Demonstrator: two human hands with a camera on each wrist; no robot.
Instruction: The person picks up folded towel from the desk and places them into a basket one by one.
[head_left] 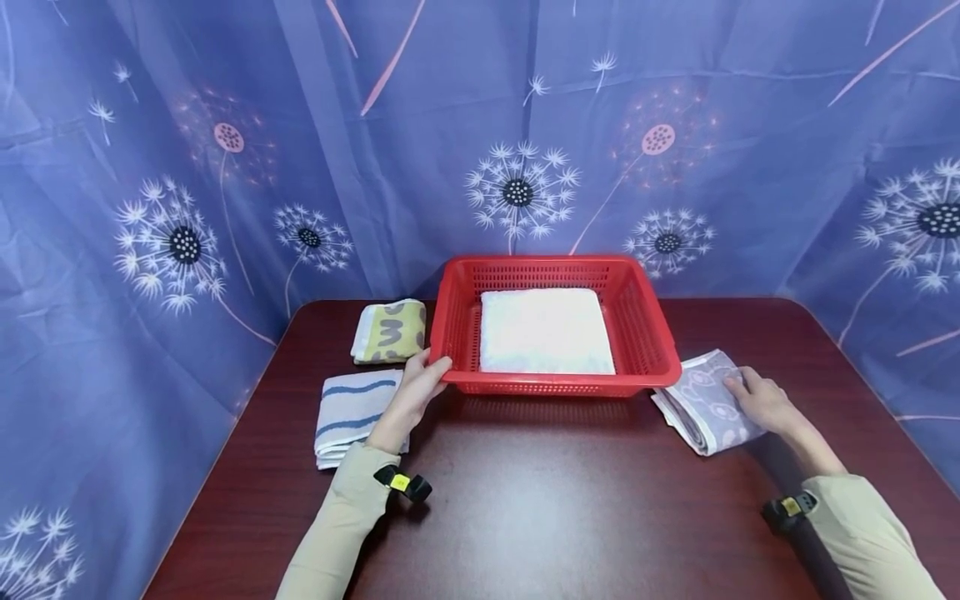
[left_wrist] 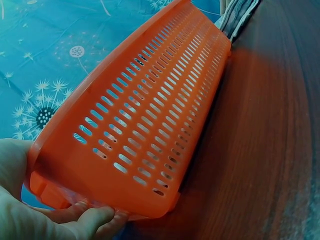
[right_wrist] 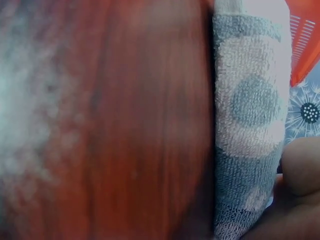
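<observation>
A red plastic basket [head_left: 555, 380] with slotted walls stands at the back of the table, and a folded white towel [head_left: 547, 332] lies inside it. My left hand [head_left: 414, 390] grips the basket's front left corner, thumb over the rim; in the left wrist view its fingers [left_wrist: 95, 220] curl under the corner. To the right of the basket, my right hand [head_left: 767, 402] holds the right edge of a folded grey and white patterned towel [head_left: 708, 400]. That towel's left end reaches the basket's front right corner. In the right wrist view the thumb [right_wrist: 302, 167] is against the towel's side.
A folded yellow and grey towel [head_left: 392, 332] lies left of the basket. Nearer me is a folded white towel with blue stripes [head_left: 348, 408], partly behind my left forearm. A blue dandelion-print curtain [head_left: 420, 167] hangs right behind the dark red wooden table [head_left: 540, 508].
</observation>
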